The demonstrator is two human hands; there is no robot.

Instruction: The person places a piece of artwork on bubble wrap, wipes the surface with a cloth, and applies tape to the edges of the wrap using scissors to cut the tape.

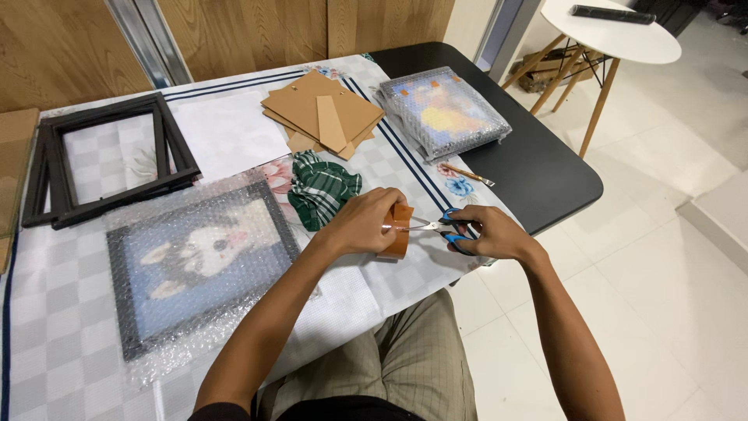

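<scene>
My left hand (360, 222) grips a roll of brown packing tape (398, 231) at the table's near right edge. My right hand (487, 232) holds blue-handled scissors (438, 224), their blades pointing left at the strip pulled from the roll. Left of my hands lies a framed picture wrapped in bubble wrap (191, 261), showing a white animal on a blue ground. A crumpled green checked cloth (323, 187) rests just beyond the left hand.
Empty black frames (101, 160) are stacked at the far left. Brown cardboard backing boards (323, 113) and another bubble-wrapped picture (444, 111) lie at the back. A pencil (467, 174) sits near the black table part (538, 171). A white round side table (615, 39) stands far right.
</scene>
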